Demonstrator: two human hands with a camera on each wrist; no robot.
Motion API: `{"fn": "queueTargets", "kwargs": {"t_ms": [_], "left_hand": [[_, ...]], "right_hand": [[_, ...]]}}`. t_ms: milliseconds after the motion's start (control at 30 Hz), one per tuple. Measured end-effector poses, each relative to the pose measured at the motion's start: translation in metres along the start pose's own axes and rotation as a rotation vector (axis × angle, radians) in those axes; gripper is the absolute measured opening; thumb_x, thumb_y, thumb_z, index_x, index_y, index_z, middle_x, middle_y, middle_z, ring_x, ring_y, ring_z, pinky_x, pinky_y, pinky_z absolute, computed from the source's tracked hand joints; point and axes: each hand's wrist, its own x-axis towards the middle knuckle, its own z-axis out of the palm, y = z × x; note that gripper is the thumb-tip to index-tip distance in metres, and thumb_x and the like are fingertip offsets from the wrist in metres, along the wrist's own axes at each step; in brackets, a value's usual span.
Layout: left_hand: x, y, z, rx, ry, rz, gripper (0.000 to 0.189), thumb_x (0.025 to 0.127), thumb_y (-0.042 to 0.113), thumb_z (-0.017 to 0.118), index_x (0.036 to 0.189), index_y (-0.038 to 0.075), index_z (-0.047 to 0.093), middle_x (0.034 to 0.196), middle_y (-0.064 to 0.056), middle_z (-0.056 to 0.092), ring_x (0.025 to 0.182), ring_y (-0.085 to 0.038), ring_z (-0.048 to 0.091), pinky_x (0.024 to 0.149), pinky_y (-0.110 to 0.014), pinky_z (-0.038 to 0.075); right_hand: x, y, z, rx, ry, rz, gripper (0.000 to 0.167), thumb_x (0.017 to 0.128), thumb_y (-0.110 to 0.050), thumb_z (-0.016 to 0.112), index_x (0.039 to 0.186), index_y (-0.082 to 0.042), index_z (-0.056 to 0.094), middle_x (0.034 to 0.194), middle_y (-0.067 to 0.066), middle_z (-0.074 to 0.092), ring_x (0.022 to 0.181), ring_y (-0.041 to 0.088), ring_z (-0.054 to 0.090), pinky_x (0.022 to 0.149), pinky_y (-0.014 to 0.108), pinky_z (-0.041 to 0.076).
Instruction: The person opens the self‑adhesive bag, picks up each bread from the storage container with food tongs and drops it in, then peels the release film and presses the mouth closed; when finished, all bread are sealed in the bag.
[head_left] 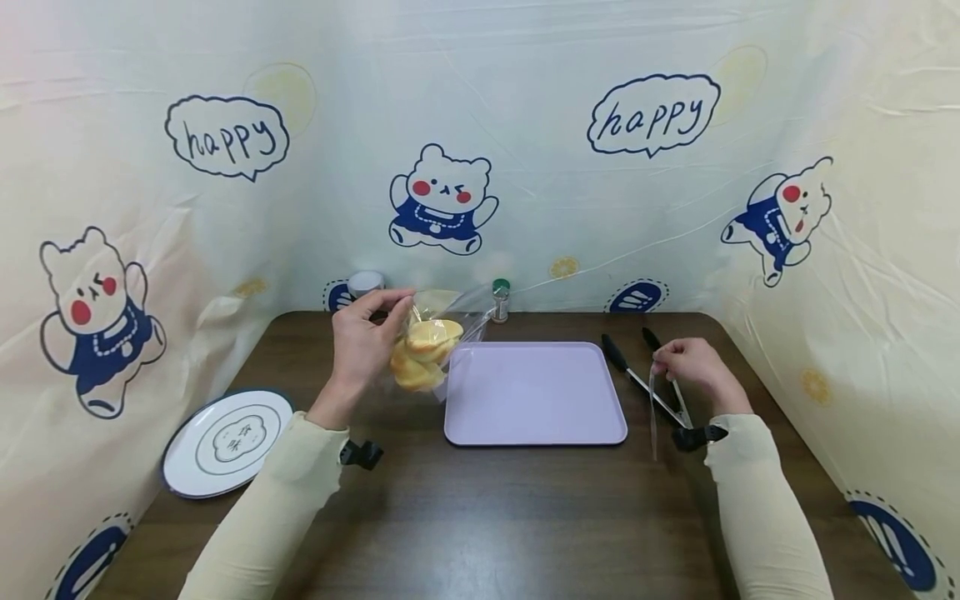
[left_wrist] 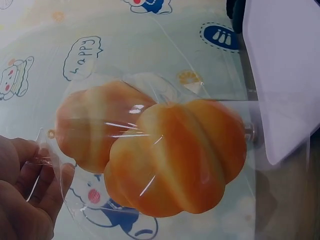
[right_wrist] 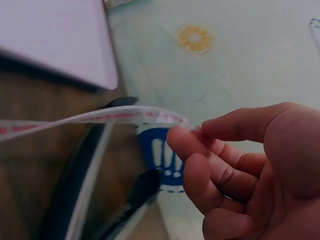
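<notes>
My left hand pinches the edge of a clear plastic bag and holds it up left of the tray. Inside the bag are golden bread rolls, which fill the left wrist view. Over on the right, my right hand pinches the end of a thin, clear strip with red print along it. The strip hangs down from the fingertips in the head view. Just behind and under that hand lie tongs with black tips, partly covered by it.
A lilac tray lies mid-table between the hands. At the left edge sits a white plate with a dark rim. Along the back stand a green-capped jar and a white-lidded container. A printed cloth hangs behind the table.
</notes>
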Motion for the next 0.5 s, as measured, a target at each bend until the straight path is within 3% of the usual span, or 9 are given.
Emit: {"fn": "queueTargets", "kwargs": {"t_ms": [267,500], "left_hand": [[-0.001,0.001,0.001,-0.012,-0.009,-0.022,0.022,0.095,0.029,0.069,0.108,0.015,0.078,0.097,-0.004,0.074,0.082,-0.012,0.058,0.064,-0.013,0.048],[-0.001,0.002,0.002,-0.013,-0.014,-0.034,0.022,0.094,0.029,0.069,0.108,0.015,0.078,0.097,-0.003,0.074,0.083,-0.011,0.058,0.064,-0.013,0.047]], "right_hand": [[0.011,0.019,0.013,-0.076,-0.012,0.032,0.031,0.101,-0.024,0.051,0.104,-0.003,0.074,0.089,0.007,0.075,0.079,0.020,0.066,0.071,0.029,0.045],[0.011,0.021,0.017,-0.094,-0.034,0.079,0.033,0.103,-0.021,0.049,0.120,0.000,0.069,0.097,0.010,0.076,0.084,0.020,0.067,0.075,0.034,0.049]]}}
